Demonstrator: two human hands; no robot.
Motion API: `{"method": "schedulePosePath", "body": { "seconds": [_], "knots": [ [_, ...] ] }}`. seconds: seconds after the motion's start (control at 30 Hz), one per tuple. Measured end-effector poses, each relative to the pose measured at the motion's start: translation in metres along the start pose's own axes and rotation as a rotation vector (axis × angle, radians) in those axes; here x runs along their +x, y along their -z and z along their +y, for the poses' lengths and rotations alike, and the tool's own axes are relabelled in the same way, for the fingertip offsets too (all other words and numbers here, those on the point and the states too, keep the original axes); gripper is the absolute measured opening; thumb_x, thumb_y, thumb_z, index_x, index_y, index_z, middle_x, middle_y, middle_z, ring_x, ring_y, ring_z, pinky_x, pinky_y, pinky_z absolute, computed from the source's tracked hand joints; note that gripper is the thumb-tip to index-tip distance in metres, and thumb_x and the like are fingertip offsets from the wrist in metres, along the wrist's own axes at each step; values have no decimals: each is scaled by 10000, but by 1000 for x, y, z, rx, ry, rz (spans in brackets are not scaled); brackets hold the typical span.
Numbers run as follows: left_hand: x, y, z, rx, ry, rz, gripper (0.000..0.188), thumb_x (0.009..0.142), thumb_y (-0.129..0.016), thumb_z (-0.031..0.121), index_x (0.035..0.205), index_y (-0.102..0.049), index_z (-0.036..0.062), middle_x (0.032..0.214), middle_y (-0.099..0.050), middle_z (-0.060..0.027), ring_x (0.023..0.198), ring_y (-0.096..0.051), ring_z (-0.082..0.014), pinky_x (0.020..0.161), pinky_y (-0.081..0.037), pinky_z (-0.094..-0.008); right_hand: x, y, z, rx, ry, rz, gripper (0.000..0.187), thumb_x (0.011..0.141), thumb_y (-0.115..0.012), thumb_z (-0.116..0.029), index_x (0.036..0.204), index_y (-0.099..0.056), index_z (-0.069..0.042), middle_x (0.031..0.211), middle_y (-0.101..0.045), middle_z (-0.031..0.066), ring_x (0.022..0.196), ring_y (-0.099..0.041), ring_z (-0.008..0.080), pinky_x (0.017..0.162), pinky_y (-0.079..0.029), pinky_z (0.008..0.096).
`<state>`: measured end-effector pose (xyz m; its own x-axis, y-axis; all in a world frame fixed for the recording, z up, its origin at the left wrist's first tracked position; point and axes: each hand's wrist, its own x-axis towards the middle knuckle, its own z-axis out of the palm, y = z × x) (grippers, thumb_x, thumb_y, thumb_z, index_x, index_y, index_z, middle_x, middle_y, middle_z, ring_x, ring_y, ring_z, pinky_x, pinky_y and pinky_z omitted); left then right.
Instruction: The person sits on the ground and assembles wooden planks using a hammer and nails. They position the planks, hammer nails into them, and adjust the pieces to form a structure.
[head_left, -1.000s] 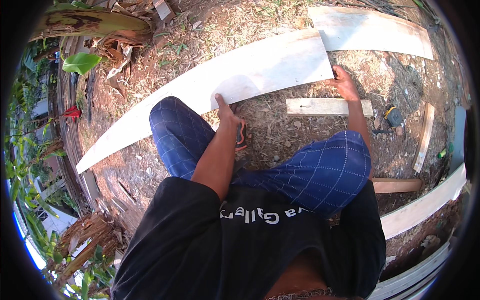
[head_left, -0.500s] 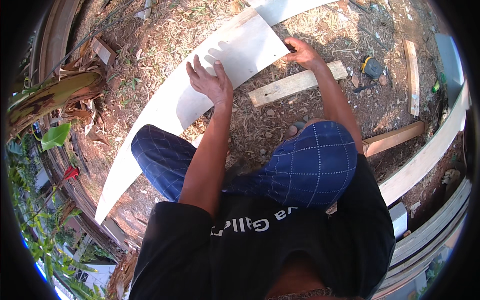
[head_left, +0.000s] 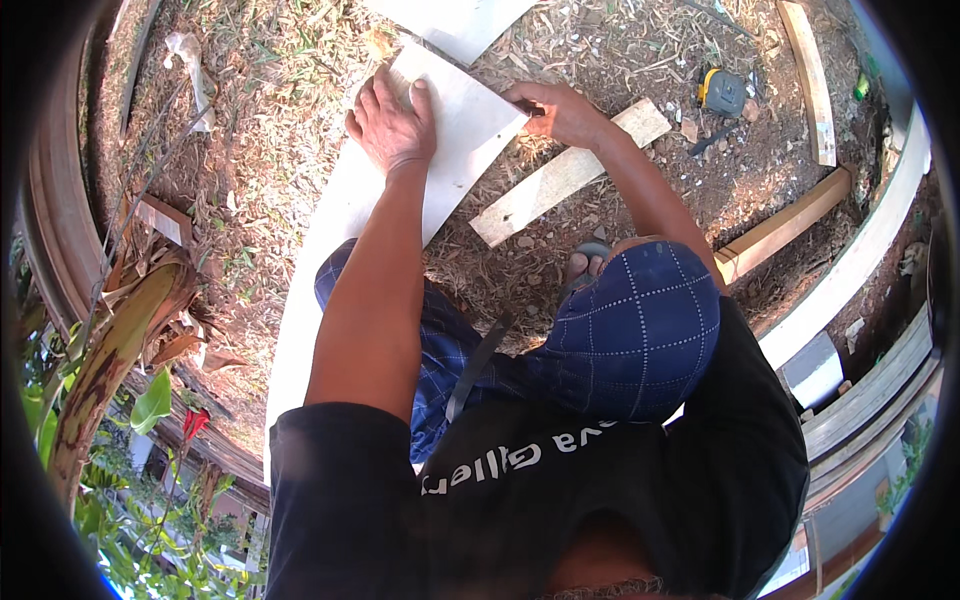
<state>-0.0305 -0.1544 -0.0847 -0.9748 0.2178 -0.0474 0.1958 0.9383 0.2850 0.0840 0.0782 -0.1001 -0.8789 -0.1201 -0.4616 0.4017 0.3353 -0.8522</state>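
Note:
A long white board [head_left: 462,112] lies slantwise on the ground in front of me and runs back along my left leg. My left hand [head_left: 393,125] rests on top of it near its far end, fingers fairly straight and slightly spread. At the board's right corner, my right hand [head_left: 562,114] has its fingers curled against the edge, with the thumb side toward me; part of its grip is hidden. Just beyond the far end lies a second white board [head_left: 465,22], cut off by the top of the view.
A short wood plank [head_left: 560,180] lies below my right forearm. Further right are a yellow-and-black tape measure [head_left: 722,92], an upright-lying wood strip [head_left: 808,80] and a brown wood block [head_left: 785,222]. A plant stem [head_left: 110,370] stands at left. Dry leaves cover the soil.
The view has turned, shifting the whole scene. My left hand has moved along the white board toward its far end. My right hand stays at the corner, its fingers now closer against it.

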Motion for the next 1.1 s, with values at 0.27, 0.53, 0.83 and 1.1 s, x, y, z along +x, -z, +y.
{"method": "schedulePosePath", "body": {
  "seconds": [0.27, 0.53, 0.83, 1.1],
  "knots": [
    [1, 6, 2, -29, -17, -24, 689, 979, -457, 563, 1508, -435, 121, 1435, -517, -163, 1349, -453, -334, 1172, -213, -525, 7, 8, -8, -74, 170, 12, 376, 861, -639, 46, 1227, -629, -37, 1234, -635, 135, 1163, -608, 298, 956, -510, 425],
    [2, 1, 2, 82, -60, -54, 731, 981, -377, 583, 1509, -424, 79, 1394, -516, -205, 1246, -485, -384, 1091, -286, -505, 27, 21, 6, 48, 177, -131, 417, 794, -555, 149, 1153, -681, -21, 1162, -664, 161, 1155, -621, 302, 940, -522, 409],
    [7, 3, 10, 117, -28, -139, 828, 1001, -222, 667, 1503, -406, 35, 1397, -507, -215, 1247, -488, -378, 1062, -315, -511, 42, 30, -1, 336, -175, 19, 220, 825, -653, 59, 936, -796, -66, 924, -772, 124, 848, -741, 231, 807, -580, 360],
    [5, -7, 2, 110, -51, -138, 785, 1015, -238, 652, 1512, -369, 59, 1377, -496, -205, 1236, -479, -361, 1061, -304, -531, 49, 25, -8, 290, -348, 84, 162, 828, -723, -126, 968, -806, -119, 960, -785, 80, 866, -744, 204, 811, -583, 331]
  ]
}}
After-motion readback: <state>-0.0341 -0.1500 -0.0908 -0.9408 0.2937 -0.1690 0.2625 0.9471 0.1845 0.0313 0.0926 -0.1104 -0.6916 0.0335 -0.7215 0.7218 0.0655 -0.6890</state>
